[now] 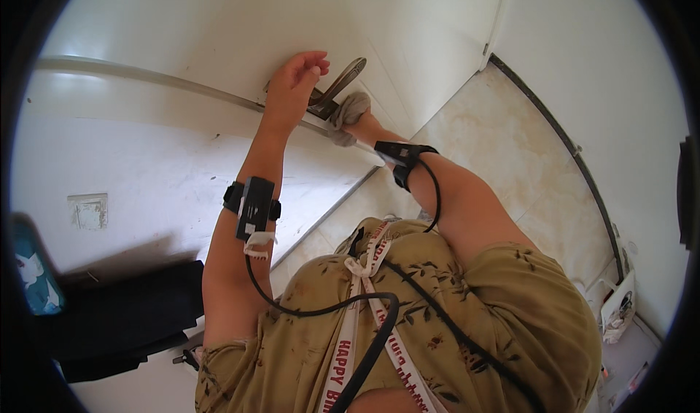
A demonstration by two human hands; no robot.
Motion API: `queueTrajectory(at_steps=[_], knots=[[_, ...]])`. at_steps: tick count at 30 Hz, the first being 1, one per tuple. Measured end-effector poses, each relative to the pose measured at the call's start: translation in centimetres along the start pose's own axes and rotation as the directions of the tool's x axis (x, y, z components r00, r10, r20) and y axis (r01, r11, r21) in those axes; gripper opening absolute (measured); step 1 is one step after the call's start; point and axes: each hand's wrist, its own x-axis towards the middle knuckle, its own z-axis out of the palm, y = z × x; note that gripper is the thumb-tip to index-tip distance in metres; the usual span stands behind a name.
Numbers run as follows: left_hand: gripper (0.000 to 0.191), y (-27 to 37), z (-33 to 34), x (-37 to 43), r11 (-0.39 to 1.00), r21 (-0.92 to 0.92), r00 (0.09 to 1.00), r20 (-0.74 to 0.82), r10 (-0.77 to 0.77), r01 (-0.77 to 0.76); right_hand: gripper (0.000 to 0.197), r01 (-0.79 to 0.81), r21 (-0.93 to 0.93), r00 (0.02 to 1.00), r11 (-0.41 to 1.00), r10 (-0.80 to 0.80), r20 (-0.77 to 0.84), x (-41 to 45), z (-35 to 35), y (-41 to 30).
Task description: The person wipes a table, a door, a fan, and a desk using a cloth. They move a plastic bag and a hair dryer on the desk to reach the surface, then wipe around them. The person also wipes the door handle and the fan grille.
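A white door (219,25) stands in front of me, with a dark metal lever handle (343,79) on its plate near the edge. My left hand (295,87) is beside the handle at the plate's left end, its fingers loosely curled and nothing seen in them; whether it touches the plate is not clear. A crumpled grey cloth (350,115) is in my right hand (365,126), against the door edge by the plate's lower right end. The cloth covers most of my right fingers.
A wall switch (88,211) is on the white wall at left, above black cloth (136,298) and near a blue-green object (38,271). A white container (618,306) stands at right on the floor side. Black cables run from both forearm straps over my clothing.
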Motion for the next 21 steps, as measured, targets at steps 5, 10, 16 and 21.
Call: queueTrajectory(at_steps=[5, 10, 16, 21], knots=[[0.025, -3.2, -3.9, -1.7, 0.998, -0.046, 0.999, 0.025, 0.035, -0.034, 0.075, 0.022, 0.069, 0.982, 0.997, -0.009, -0.189, 1.6, 7.4, 3.2], [0.025, -6.8, -4.6, -2.6, 0.995, 0.092, 0.996, 0.088, 0.021, -0.029, 0.065, -0.078, -0.048, 0.952, 0.996, 0.061, -0.300, 2.6, 11.4, 8.2], [0.026, -9.9, -4.1, -2.3, 0.952, 0.081, 0.951, 0.126, 0.283, -0.294, 0.061, -0.017, -0.248, 0.934, 0.969, -0.073, -0.349, 5.7, 15.7, 16.0], [0.028, -11.9, -4.9, -2.5, 0.893, 0.145, 0.901, 0.157, 0.405, -0.427, 0.057, -0.273, 0.495, 0.919, 0.825, 0.376, -0.119, 5.0, 16.8, 16.1]])
